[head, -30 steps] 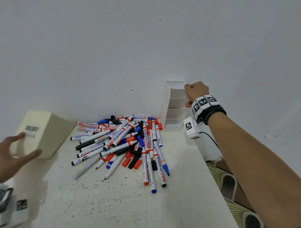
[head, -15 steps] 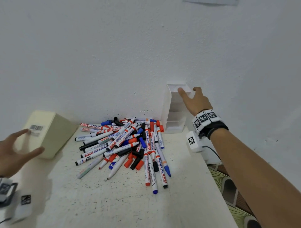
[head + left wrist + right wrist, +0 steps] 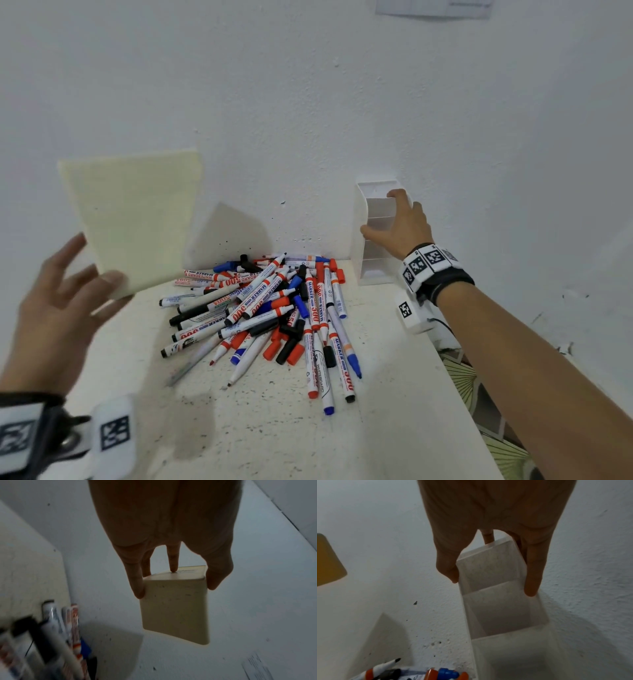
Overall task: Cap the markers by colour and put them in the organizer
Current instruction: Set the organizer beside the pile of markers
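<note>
Lifting the cream box (image 3: 133, 219) clear of the table (image 3: 274, 428), left hand (image 3: 58, 308) pinches it, fingers spread on its sides, likely making room; markers (image 3: 267, 308) lie piled mid-table, many uncapped; farther back, right hand (image 3: 399, 226) clasps the organizer (image 3: 368, 270) standing by the wall, likely to reposition it.
</note>
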A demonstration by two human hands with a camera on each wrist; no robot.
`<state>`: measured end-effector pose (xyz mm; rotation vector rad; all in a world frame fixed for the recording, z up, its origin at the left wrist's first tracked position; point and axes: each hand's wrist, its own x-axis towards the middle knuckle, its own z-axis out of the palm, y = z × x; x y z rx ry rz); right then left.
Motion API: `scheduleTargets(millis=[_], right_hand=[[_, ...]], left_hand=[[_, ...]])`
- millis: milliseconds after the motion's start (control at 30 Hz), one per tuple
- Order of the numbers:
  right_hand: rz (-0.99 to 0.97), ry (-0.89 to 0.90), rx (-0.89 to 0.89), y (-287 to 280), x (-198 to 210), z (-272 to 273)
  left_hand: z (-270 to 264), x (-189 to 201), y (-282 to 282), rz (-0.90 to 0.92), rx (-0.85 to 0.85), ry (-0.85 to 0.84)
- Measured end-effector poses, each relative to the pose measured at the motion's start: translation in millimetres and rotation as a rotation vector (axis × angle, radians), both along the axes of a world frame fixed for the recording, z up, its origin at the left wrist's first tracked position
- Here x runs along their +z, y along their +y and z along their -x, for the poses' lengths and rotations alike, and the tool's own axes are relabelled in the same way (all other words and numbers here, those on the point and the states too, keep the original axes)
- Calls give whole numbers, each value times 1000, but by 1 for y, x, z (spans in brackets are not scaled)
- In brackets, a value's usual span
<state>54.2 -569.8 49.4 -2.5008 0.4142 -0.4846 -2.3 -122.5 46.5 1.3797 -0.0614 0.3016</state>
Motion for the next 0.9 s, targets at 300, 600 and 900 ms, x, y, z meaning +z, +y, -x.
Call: scheduleTargets(millis=[300,600,900], right_hand=[[23,2,-15,-22,-5,5],[23,-1,41,-11,-5,0],[-203,-434,54,29,15,70]], left_hand=[[8,-26,-75,133,-181,167],[6,-39,-95,153,-298,237],[21,-21,-133,331,-433,269]])
